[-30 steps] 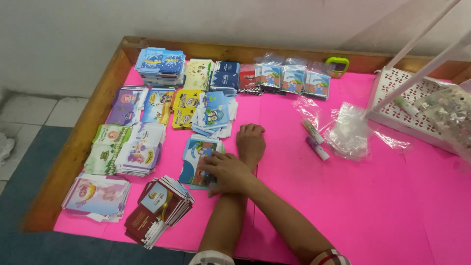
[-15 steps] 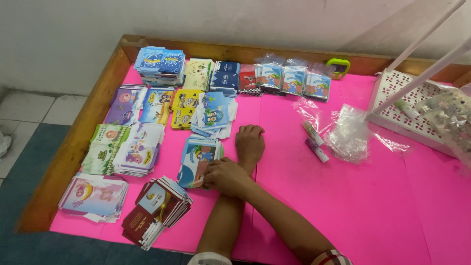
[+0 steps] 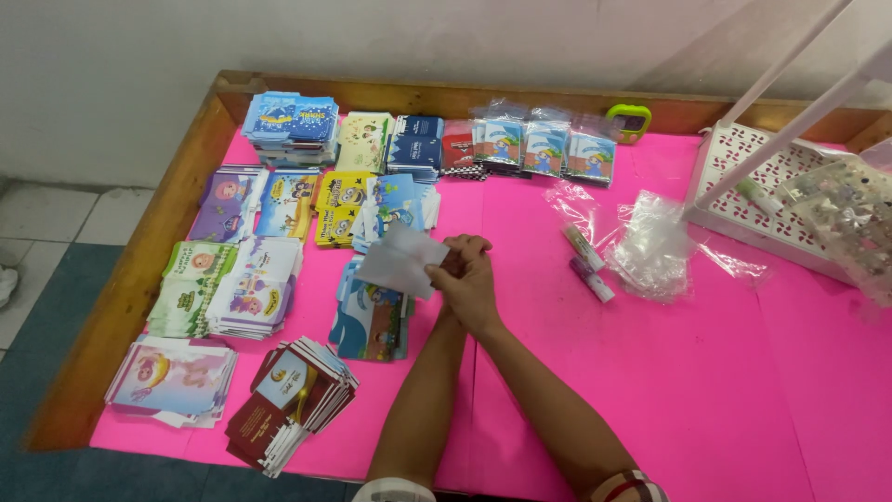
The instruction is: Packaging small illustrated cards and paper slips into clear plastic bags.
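My two hands meet above the pink tabletop [image 3: 650, 390], near its middle. My right hand [image 3: 476, 293] pinches the right edge of a small pale envelope [image 3: 400, 260], lifted and tilted with its blank side up. My left hand [image 3: 465, 249] sits just behind the right one, fingers curled against the same edge. Directly under the envelope lies a stack of blue cartoon-printed envelopes [image 3: 372, 321]. My forearms stretch up from the bottom edge of the view.
Several stacks of printed envelopes lie in rows on the left half of the table, with a maroon fanned stack [image 3: 293, 400] in front. Clear plastic bags [image 3: 650, 246] and two small tubes [image 3: 585, 265] lie to the right. A white lattice basket [image 3: 743, 186] stands far right. A wooden rim [image 3: 139, 279] borders the table.
My right hand rested on the blue stack before; now both hands have come together and lifted one pale envelope off it, turned blank side up.
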